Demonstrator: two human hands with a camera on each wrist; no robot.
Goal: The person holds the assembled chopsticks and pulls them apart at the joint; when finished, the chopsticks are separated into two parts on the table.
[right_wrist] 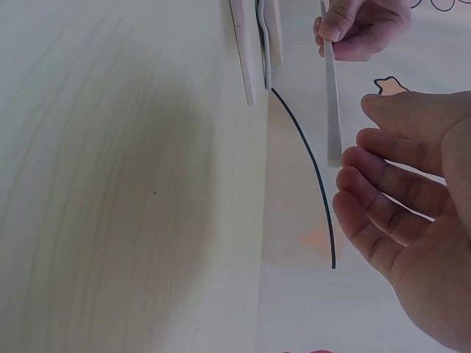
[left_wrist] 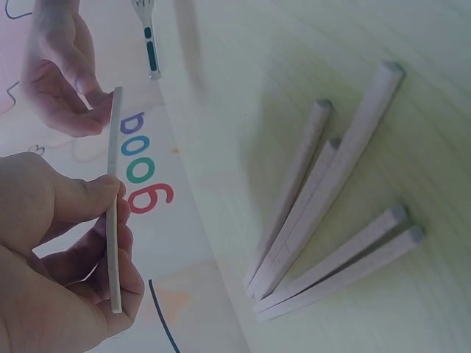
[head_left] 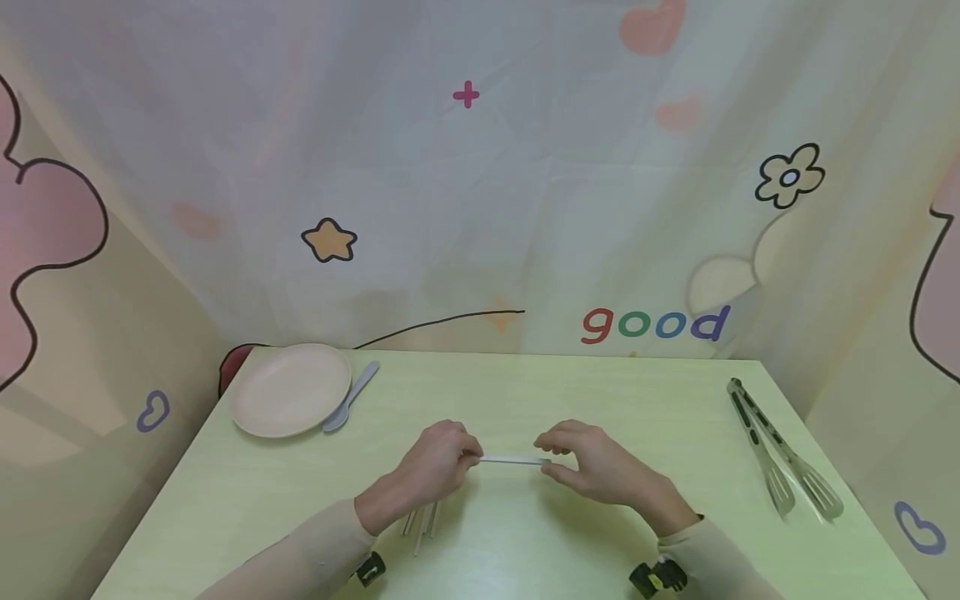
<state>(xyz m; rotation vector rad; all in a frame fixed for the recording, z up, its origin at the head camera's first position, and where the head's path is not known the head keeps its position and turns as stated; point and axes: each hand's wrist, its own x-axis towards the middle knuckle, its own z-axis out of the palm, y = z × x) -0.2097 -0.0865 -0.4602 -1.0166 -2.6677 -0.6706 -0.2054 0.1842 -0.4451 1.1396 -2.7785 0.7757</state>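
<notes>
My left hand [head_left: 442,458] pinches a thin pale chopstick [head_left: 517,460] between thumb and fingers, holding it level above the table. Facing its far end is my right hand [head_left: 600,462], thumb and fingers apart and slightly bent. In the right wrist view, the chopstick's square end [right_wrist: 334,158] lies close to the right fingertips; whether they touch it I cannot tell. Below the left hand, several more chopsticks [left_wrist: 331,176] lie on the table in a loose fan, their narrow ends together. The left forearm and hand partly cover them in the head view.
A pale round plate [head_left: 292,392] sits at the table's back left corner, with a grey-blue spoon [head_left: 363,385] beside its rim. Metal tongs [head_left: 813,486] with dark handle parts lie near the right edge. A printed curtain [head_left: 465,183] hangs behind the light wooden table [head_left: 637,396].
</notes>
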